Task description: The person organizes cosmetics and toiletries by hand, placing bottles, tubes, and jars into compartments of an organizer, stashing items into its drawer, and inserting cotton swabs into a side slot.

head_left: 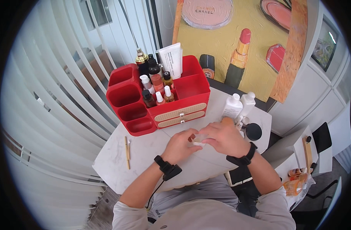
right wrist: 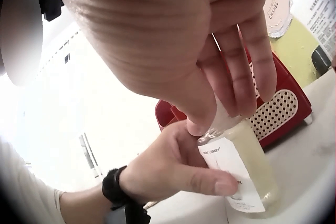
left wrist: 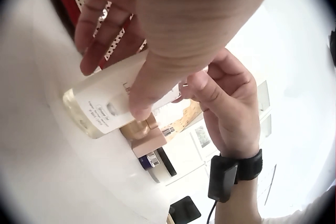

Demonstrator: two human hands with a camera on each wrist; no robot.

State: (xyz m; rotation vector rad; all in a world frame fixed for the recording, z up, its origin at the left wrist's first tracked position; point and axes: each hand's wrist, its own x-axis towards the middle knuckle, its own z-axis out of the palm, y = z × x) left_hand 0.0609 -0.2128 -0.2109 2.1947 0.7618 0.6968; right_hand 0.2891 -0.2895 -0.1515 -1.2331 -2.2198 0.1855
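A clear bottle with a white label and pale yellow contents is held between both hands above the table. My left hand grips its body, the thumb lying across the label of the bottle in the left wrist view. My right hand pinches the top end of the bottle with thumb and fingers, as the right wrist view shows. Its fingers partly cover the neck, so whether a cap is on cannot be told. The bottle lies tilted in the left wrist view.
A red organizer with bottles and tubes stands behind the hands on the marble table. White bottles and a dark-lidded jar stand at the right. Thin gold sticks lie left.
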